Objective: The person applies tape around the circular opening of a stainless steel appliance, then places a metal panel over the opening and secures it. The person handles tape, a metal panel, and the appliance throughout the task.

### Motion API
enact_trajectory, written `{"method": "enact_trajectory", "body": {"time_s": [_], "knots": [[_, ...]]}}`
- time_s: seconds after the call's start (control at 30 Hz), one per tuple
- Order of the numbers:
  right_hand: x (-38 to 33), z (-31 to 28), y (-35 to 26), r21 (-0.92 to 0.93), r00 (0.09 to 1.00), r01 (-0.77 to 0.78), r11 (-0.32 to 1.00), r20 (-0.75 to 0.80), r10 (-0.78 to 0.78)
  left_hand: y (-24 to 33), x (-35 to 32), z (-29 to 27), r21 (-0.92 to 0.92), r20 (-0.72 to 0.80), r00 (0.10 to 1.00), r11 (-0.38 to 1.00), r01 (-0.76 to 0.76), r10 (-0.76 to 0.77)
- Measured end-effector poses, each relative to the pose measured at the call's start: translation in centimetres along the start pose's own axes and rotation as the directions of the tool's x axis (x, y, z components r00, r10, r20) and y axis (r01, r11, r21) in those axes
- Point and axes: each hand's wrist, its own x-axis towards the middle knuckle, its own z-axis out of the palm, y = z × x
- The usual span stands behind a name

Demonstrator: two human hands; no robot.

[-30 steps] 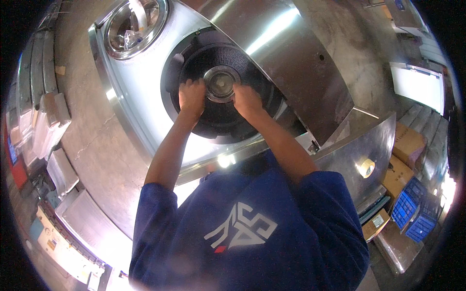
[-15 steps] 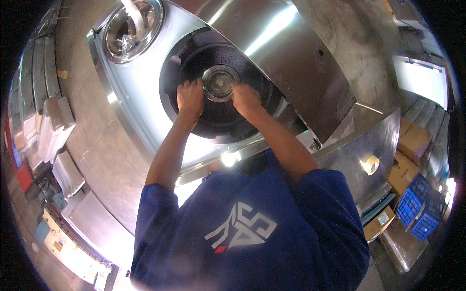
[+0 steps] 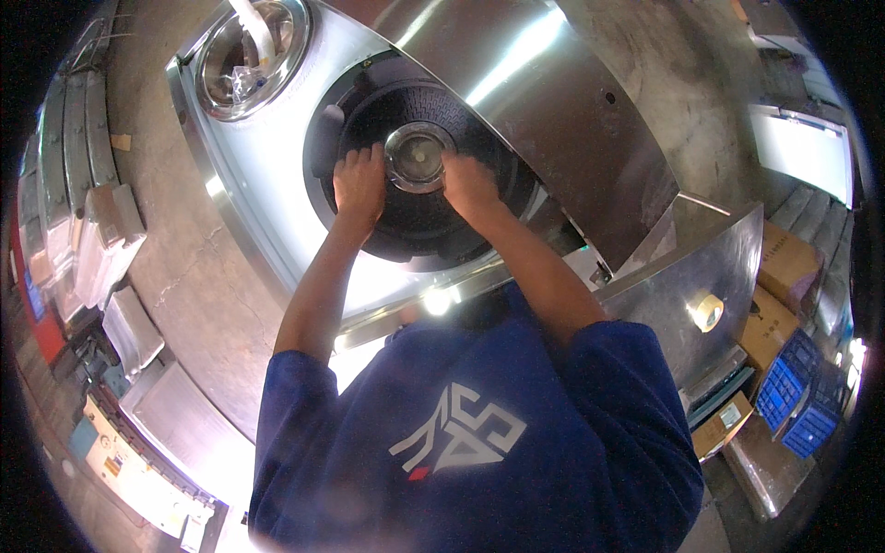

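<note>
With left hand [image 3: 358, 187] and right hand [image 3: 468, 184] both pressed on the black ribbed round burner [image 3: 419, 207], just beside its shiny metal centre cap [image 3: 415, 157], best kept level inside the far steel cabinet opening [image 3: 267, 212].

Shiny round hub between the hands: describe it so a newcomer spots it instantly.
Start at the big stainless steel cabinet filling the upper middle of the head view. Its large round opening holds a black ribbed disc. At the disc's centre sits the shiny round hub, flanked by the left hand and the right hand. Unlike the steel bowl further left, it is small and ringed by black.
</note>
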Motion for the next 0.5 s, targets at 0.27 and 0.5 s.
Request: {"method": "enact_trajectory", "body": {"time_s": [0.27, 0.5], "knots": [[-0.18, -0.04, 0.14, 0.033, 0.989, 0.079, 0.996, -0.130, -0.074, -0.27, 0.32, 0.55, -0.135, -0.057, 0.998, 0.991, 0.018, -0.026], [-0.17, -0.38, 0.24, -0.021, 0.994, 0.076, 0.997, -0.081, -0.077, -0.26, 0.33, 0.08, -0.162, -0.113, 0.993, 0.987, -0.001, -0.017]]}}
